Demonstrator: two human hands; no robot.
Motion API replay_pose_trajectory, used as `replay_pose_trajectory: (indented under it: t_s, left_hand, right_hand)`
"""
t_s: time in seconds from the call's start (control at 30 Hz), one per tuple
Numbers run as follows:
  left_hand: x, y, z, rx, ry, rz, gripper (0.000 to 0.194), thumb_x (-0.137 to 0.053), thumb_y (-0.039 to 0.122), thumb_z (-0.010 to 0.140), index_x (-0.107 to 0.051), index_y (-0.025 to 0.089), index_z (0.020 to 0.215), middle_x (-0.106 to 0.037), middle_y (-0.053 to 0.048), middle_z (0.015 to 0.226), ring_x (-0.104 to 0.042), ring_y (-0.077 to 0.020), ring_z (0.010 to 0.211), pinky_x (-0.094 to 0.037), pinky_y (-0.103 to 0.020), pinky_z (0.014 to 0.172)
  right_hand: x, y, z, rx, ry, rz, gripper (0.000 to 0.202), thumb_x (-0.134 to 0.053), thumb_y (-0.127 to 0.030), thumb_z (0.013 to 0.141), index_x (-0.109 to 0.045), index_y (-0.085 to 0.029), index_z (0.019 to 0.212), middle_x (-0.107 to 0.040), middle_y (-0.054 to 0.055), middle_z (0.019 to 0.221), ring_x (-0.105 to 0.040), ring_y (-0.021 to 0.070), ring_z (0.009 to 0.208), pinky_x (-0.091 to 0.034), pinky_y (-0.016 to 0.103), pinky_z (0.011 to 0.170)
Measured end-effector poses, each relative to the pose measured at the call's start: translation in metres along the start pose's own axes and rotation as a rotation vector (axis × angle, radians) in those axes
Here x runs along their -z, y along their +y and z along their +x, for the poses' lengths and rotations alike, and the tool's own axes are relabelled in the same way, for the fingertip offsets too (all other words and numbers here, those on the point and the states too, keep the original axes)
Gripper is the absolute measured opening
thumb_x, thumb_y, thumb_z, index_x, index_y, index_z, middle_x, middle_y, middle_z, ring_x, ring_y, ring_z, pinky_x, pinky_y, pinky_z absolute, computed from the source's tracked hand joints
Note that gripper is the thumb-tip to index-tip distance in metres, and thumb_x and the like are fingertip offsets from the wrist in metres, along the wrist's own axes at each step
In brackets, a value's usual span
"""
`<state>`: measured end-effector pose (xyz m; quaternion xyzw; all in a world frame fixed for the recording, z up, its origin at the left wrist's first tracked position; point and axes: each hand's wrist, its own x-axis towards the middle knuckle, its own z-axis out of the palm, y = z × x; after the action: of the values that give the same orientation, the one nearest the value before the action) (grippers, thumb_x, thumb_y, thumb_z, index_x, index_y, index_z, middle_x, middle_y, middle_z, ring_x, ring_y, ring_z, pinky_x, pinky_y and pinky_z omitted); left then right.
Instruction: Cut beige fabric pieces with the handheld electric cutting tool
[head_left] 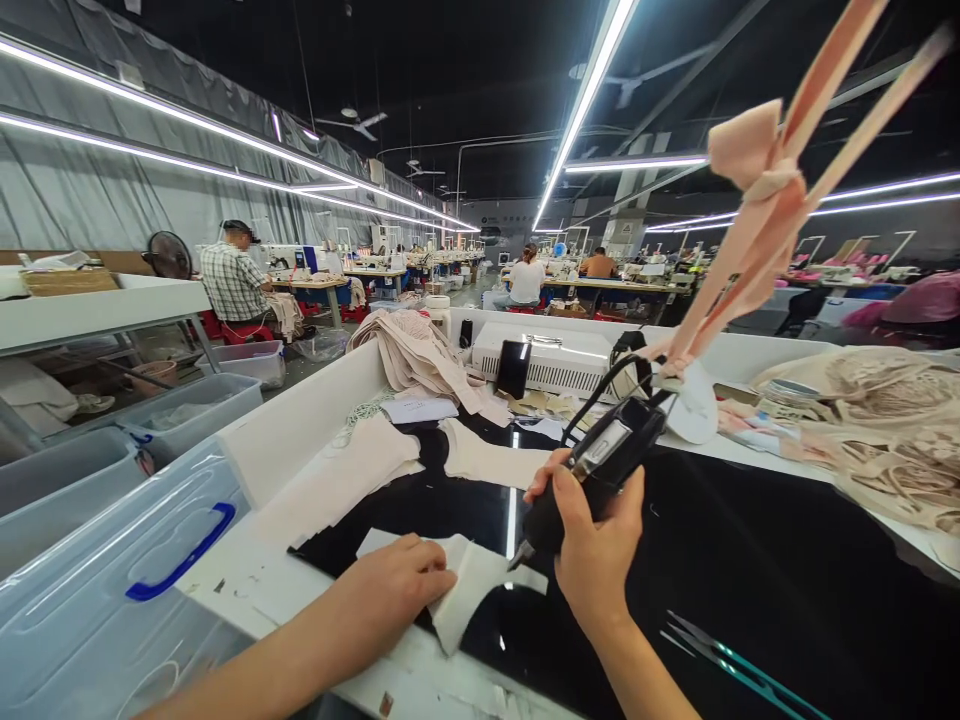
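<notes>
My right hand point(596, 540) is wrapped around a black hand-held power tool point(600, 455) with a narrow metal tip. The tip points down at the edge of a cream fabric piece point(472, 580) and is very close to it; whether it touches I cannot tell. Pink fabric strips point(772, 220), knotted together, run up from the tool's top end. My left hand point(401, 580), its fingers curled, grips the same piece at its left side. Beneath lies a glossy black board point(720, 530). Two more cut fabric pieces, one left point(360, 465) and one behind point(491, 455), lie farther back.
Teal-handled tweezers point(742, 660) lie at the right front. Fabric piles stand at the back left point(420, 350) and right point(885, 400). Behind the board is a white vented machine point(555, 355). Plastic bins point(187, 400) line the left; people sit at sewing tables beyond.
</notes>
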<state>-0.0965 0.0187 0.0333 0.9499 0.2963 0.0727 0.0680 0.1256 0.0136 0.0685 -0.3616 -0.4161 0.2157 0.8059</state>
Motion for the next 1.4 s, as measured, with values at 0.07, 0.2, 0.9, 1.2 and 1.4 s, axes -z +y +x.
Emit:
replay_pose_trajectory:
  t_s: [0.07, 0.2, 0.9, 1.2, 1.4]
  left_hand:
    - [0.002, 0.013, 0.002, 0.092, -0.044, 0.011, 0.027, -0.051, 0.000, 0.094, -0.065, 0.020, 0.105, -0.065, -0.005, 0.111, -0.064, -0.0204, 0.092, -0.053, -0.029, 0.079]
    - [0.010, 0.038, 0.009, 0.235, -0.146, -0.035, 0.011, -0.057, 0.016, 0.099, -0.066, 0.019, 0.104, -0.063, -0.006, 0.111, -0.067, -0.0191, 0.085, -0.054, -0.028, 0.076]
    - [-0.013, 0.047, 0.016, -0.317, 0.178, 0.013, 0.017, -0.052, 0.002, 0.096, -0.061, 0.017, 0.099, -0.066, -0.004, 0.097, -0.063, -0.0181, 0.086, -0.051, -0.028, 0.083]
    - [-0.024, 0.032, 0.025, -0.431, 0.160, 0.010, 0.020, -0.045, 0.009, 0.105, -0.064, 0.015, 0.104, -0.071, -0.006, 0.095, -0.066, -0.0186, 0.092, -0.052, -0.027, 0.093]
    - [-0.017, 0.027, 0.023, -0.393, 0.210, 0.011, 0.022, -0.045, 0.010, 0.106, -0.064, 0.018, 0.113, -0.072, -0.005, 0.098, -0.068, -0.0176, 0.095, -0.053, -0.026, 0.092]
  right_hand:
    - [0.003, -0.007, -0.003, -0.012, 0.004, 0.012, 0.028, -0.078, -0.033, 0.087, -0.053, -0.028, 0.097, -0.067, -0.005, 0.082, -0.061, 0.0131, 0.058, -0.054, 0.030, 0.056]
    - [0.013, -0.019, -0.017, -0.056, -0.044, 0.039, 0.023, -0.076, -0.031, 0.089, -0.055, -0.028, 0.098, -0.067, -0.004, 0.083, -0.063, 0.0141, 0.062, -0.054, 0.030, 0.056]
    - [0.018, -0.019, -0.044, -0.038, -0.092, 0.115, 0.025, -0.072, -0.027, 0.092, -0.057, -0.031, 0.112, -0.066, -0.002, 0.086, -0.063, 0.0137, 0.061, -0.058, 0.031, 0.055]
    - [0.020, -0.018, -0.045, -0.034, -0.094, 0.097, 0.037, -0.071, -0.028, 0.092, -0.055, -0.032, 0.124, -0.066, -0.002, 0.085, -0.063, 0.0147, 0.061, -0.059, 0.033, 0.056]
    - [0.021, -0.019, -0.045, -0.046, -0.086, 0.092, 0.038, -0.071, -0.025, 0.092, -0.055, -0.033, 0.125, -0.066, -0.002, 0.084, -0.064, 0.0151, 0.062, -0.059, 0.034, 0.057]
